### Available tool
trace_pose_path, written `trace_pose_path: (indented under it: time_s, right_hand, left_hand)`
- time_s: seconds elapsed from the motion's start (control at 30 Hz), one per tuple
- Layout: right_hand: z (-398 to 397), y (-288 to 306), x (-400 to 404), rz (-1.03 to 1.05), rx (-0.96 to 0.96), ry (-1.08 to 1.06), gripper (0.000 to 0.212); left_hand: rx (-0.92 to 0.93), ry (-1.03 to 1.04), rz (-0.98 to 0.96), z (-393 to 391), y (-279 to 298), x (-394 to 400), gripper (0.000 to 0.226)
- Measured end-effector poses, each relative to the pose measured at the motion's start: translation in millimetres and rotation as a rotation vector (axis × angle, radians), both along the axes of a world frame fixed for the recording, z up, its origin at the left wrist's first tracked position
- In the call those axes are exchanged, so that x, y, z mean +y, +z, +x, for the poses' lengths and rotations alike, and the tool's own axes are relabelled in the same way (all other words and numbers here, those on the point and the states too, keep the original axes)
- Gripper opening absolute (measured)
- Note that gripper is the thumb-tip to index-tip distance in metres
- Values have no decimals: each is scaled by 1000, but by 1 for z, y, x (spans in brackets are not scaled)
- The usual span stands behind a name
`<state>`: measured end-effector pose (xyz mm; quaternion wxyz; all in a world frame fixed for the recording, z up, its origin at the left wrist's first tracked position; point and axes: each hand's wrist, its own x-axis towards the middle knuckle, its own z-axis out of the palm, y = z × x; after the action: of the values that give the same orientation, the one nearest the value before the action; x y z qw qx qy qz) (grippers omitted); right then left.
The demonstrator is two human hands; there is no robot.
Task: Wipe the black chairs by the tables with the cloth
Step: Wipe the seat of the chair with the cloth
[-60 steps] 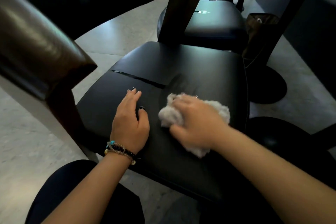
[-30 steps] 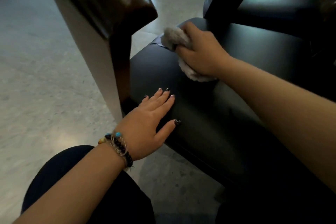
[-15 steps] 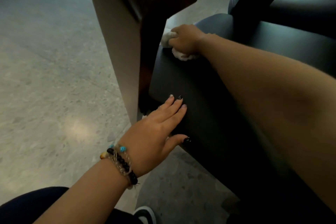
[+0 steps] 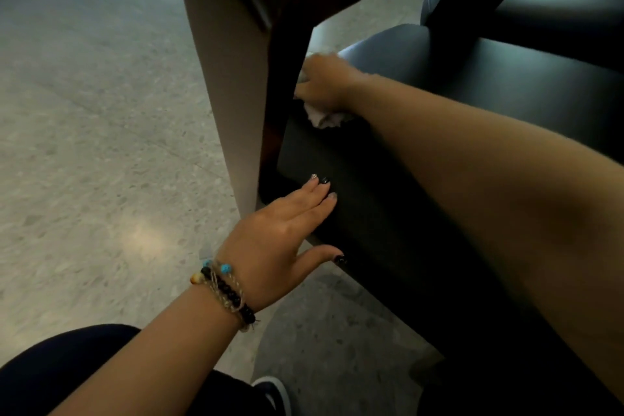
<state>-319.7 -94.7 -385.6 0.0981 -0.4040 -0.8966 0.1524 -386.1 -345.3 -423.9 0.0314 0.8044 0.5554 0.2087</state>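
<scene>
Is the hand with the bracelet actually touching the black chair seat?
Touching. In the head view the left hand lies flat with straight fingers on the near corner of the chair seat, with no gap visible beneath them.

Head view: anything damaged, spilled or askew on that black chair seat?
Nothing stands out. The black padded chair seat shows no tear or spill in view. The right hand holds the crumpled pale cloth on the seat by the dark brown backrest post; the left hand rests flat on the seat's near edge.

Black chair seat [image 4: 388, 213], white cloth [image 4: 324, 116], grey speckled floor [image 4: 101, 145].
</scene>
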Motion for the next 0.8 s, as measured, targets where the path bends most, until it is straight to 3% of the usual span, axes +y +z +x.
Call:
trace_pose_path:
  time_s: [0.17,0.23,0.33,0.43,0.5,0.67,0.8]
  right_hand:
    - [22,-2,-66,-9,27,427,4]
    - [35,0,-64,32,18,500,31]
    - [44,9,-31,69,-68,294,36]
    - [48,7,5,76,-53,-117,35]
    - [39,-3,8,87,-56,-210,44]
    - [24,0,-52,44,16,125,29]
    - [60,5,-78,44,-26,331,39]
  left_hand:
    - [36,30,159,-2,-7,-11,45]
    - [44,17,151,-3,-6,-9,45]
    - [50,9,118,-4,-2,-6,45]
    - [46,8,77,-4,1,-6,46]
    - [20,6,38,-3,1,-8,44]
    - [-106,8,85,-6,9,-10,31]
    - [-264,-36,223,-2,17,-5,27]
